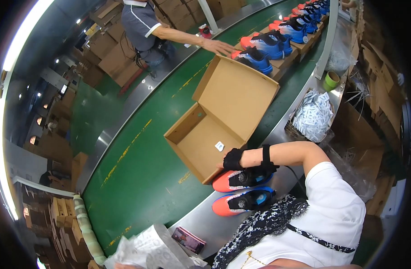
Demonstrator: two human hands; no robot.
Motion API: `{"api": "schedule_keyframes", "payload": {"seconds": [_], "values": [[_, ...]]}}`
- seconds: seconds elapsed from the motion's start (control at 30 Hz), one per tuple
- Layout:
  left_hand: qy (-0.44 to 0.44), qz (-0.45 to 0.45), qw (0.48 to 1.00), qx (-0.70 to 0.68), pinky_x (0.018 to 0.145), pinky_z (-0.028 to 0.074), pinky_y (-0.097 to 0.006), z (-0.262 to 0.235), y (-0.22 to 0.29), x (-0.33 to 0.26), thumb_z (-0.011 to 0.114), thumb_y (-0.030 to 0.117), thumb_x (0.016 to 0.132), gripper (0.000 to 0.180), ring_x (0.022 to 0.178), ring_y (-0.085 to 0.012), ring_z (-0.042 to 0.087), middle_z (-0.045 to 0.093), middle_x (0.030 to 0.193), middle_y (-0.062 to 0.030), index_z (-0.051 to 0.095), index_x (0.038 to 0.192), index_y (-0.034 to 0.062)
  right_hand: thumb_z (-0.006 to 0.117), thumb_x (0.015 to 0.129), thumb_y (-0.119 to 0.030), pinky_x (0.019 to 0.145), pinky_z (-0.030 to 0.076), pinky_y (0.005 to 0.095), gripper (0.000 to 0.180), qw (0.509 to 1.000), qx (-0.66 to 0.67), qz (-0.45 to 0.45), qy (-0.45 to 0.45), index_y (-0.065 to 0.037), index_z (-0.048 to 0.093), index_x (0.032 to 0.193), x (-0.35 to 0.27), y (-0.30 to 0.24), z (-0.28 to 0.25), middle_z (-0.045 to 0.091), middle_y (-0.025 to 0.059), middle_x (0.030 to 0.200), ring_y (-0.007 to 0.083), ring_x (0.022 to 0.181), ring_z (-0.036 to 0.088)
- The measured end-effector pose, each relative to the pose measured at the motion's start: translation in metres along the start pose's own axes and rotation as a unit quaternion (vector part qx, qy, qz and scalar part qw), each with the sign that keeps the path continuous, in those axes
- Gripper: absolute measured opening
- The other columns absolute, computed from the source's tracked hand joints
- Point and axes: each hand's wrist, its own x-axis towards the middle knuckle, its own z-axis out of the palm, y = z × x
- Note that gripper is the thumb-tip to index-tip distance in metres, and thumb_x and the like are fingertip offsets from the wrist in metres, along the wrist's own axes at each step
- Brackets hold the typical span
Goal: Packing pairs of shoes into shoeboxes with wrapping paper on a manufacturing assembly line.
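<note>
Here, right hand (233,159) at box (238,98), blue-marked packet (219,146) inside

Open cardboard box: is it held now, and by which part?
The right hand is at the near edge of the open box; whether it grips cannot be told.

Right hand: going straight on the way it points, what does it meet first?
The open cardboard box: its near wall, right by the right hand, looks first. Whether the hand touches that wall or reaches over it is unclear.
</note>
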Motion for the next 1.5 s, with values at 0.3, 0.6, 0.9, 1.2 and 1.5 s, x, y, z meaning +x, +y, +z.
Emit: {"api": "schedule_keyframes", "payload": {"seconds": [0.3, 0.6, 0.9, 1.2, 1.5], "values": [[-0.17, 0.027, 0.942, -0.288, 0.059, 0.043, -0.026, 0.152, 0.223, -0.001, 0.037, 0.017, 0.084, 0.016, 0.067, -0.0139, 0.05, 0.05, 0.076, -0.0058, 0.045, 0.084, 0.0027, 0.067, 0.066, -0.025, 0.081, 0.041, 0.0322, 0.073, 0.789, 0.536, -0.174, 0.247, -0.003, 0.028, 0.123, 0.002, -0.087, -0.108, 0.048, 0.0167, 0.108, 0.024, 0.101, 0.048], [-0.189, 0.34, 0.916, -0.103, 0.095, 0.025, -0.038, 0.193, 0.274, -0.044, 0.045, 0.023, 0.085, 0.047, 0.118, -0.0326, 0.031, 0.035, 0.123, -0.022, 0.033, 0.121, -0.0048, 0.056, 0.076, -0.021, 0.056, 0.043, 0.0238, 0.016, 0.305, 0.867, -0.144, 0.365, -0.006, 0.057, 0.082, 0.008, 0.095, -0.074, 0.058, 0.0026, 0.067, 0.0114, 0.062, 0.054], [-0.247, 0.367, 0.874, 0.204, 0.089, 0.01, -0.063, 0.23, 0.175, -0.043, 0.047, 0.038, 0.079, 0.05, 0.121, -0.0382, 0.021, 0.028, 0.127, -0.0232, 0.044, 0.117, 0.0056, 0.064, 0.069, -0.036, 0.08, 0.04, 0.0341, 0.053, 0.494, 0.287, 0.315, 0.758, 0.001, 0.052, 0.105, -0.119, 0.195, -0.12, 0.056, 0.0124, 0.104, 0.0239, 0.096, 0.052], [-0.138, 0.113, 0.929, 0.325, 0.094, 0.011, -0.057, 0.212, 0.084, -0.031, 0.051, 0.053, 0.072, 0.084, 0.125, -0.0333, 0.014, 0.019, 0.131, -0.0254, 0.018, 0.129, 0.0013, 0.06, 0.073, -0.039, 0.081, 0.039, 0.0312, 0.053, 0.358, 0.165, 0.412, 0.821, 0.004, 0.052, 0.103, -0.167, 0.203, -0.127, 0.056, 0.0126, 0.103, 0.024, 0.094, 0.052], [-0.429, -0.474, 0.694, -0.331, 0.074, 0.045, -0.034, 0.218, 0.043, -0.043, 0.063, 0.021, 0.074, 0.046, 0.086, -0.0232, 0.055, 0.054, 0.102, -0.0137, 0.046, 0.107, -0.0073, 0.066, 0.063, -0.046, 0.058, 0.038, 0.0356, 0.055, 0.46, 0.281, 0.501, 0.677, 0.008, 0.056, 0.062, -0.186, 0.19, -0.116, 0.056, 0.0113, 0.062, 0.0226, 0.057, 0.047]]}}
